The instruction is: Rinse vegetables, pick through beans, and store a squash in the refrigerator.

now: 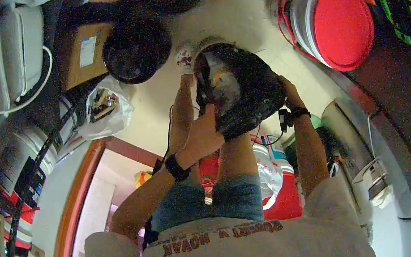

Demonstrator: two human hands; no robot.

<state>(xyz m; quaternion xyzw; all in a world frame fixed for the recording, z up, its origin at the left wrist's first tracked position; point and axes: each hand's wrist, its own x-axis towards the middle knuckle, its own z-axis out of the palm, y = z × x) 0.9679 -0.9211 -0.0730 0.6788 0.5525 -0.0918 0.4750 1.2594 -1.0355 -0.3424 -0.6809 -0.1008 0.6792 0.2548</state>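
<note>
A large black plastic bag (253, 76), its mouth open and turned up, is held in front of my legs. Through the mouth I see pale, clear-looking contents with a small orange and blue mark. My left hand (202, 133) grips the near left edge of the bag, with the thumb or a finger over the rim. At the bag's right side, my right hand (290, 91) holds its outer edge, partly hidden behind the plastic. Both wrists carry dark bands, and a small black device with a cable sits by the right one.
A white bucket with a red lid (343, 28) stands at the right. To the left are a round black container (136, 48), a cardboard box (74, 74) and a white plastic bag (122, 113) of mixed items. A red container (285, 200) is beside my right leg.
</note>
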